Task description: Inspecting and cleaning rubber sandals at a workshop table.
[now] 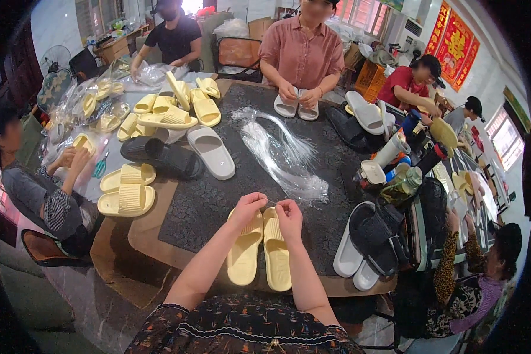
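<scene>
In front of me a pair of pale yellow ribbed slides lies side by side on the dark table, toes away from me, the left slide [243, 256] and the right slide [277, 259]. My left hand [249, 209] is closed in a pinch above the left slide's strap. My right hand [289, 218] pinches over the right slide's strap. A thin clear strand [269, 203] runs between my fingertips; its ends are hidden. Beyond my hands a loose bundle of shiny clear plastic strands [277, 156] is spread across the table.
Yellow slides [168, 117] are heaped at far left, near black slides [162, 156] and a white slide [211, 152]. To the right, black slides [374, 239] lie over white ones; cups and bottles [392, 147] stand behind. Co-workers sit or stand around; one handles white slides [296, 105] across from me.
</scene>
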`<state>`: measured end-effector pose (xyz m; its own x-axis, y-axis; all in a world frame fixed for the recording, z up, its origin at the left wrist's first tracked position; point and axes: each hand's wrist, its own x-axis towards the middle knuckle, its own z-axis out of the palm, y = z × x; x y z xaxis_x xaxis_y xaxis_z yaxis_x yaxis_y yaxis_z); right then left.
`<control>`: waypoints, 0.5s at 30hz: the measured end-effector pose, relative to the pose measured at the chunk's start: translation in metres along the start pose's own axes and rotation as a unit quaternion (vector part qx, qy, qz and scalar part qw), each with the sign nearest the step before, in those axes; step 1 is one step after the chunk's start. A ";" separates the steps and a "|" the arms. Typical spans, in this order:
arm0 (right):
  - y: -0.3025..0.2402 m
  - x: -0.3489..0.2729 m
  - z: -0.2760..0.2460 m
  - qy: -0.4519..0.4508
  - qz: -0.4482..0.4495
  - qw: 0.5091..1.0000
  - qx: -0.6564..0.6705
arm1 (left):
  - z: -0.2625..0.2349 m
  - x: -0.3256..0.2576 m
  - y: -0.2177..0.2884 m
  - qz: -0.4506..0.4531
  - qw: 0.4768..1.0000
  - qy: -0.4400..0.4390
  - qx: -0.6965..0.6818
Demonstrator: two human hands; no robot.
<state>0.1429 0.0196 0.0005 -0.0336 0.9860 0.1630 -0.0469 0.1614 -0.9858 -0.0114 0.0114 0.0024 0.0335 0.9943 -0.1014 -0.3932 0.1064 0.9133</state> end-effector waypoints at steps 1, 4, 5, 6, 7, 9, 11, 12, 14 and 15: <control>0.003 0.000 -0.002 -0.018 0.002 1.000 -0.018 | 0.002 -0.002 0.003 0.013 0.998 -0.002 0.059; 0.005 0.001 -0.002 -0.021 0.001 0.999 -0.034 | 0.002 0.000 -0.004 0.050 0.987 -0.011 0.152; 0.005 0.002 -0.001 -0.005 -0.002 0.999 -0.032 | 0.000 0.001 -0.008 0.072 0.980 -0.018 0.185; 0.008 0.003 -0.002 -0.004 -0.003 0.999 -0.033 | 0.001 0.001 -0.007 0.072 0.980 -0.020 0.185; 0.010 0.004 -0.003 0.006 -0.009 1.000 -0.021 | 0.000 0.002 -0.005 0.047 0.991 -0.016 0.127; 0.011 0.003 -0.004 0.013 -0.014 1.000 -0.009 | -0.001 0.002 -0.003 0.011 0.998 0.010 0.061; 0.007 0.002 -0.004 -0.038 -0.012 0.995 -0.088 | 0.000 0.001 -0.003 0.034 0.992 0.000 0.125; 0.003 0.001 -0.003 -0.040 -0.011 0.995 -0.087 | 0.001 0.000 -0.003 0.056 0.980 -0.011 0.188; -0.003 0.000 0.000 -0.018 0.009 0.999 -0.028 | -0.002 0.001 -0.008 0.052 0.985 -0.014 0.166; -0.001 0.002 -0.002 0.015 -0.003 0.999 -0.030 | 0.000 0.003 -0.006 0.049 0.992 0.000 0.117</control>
<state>0.1446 0.0211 0.0014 -0.0040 0.9857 0.1687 0.0126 0.1687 -0.9856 -0.0093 0.0137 -0.0035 0.0056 1.0000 -0.0077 -0.1704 0.0086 0.9853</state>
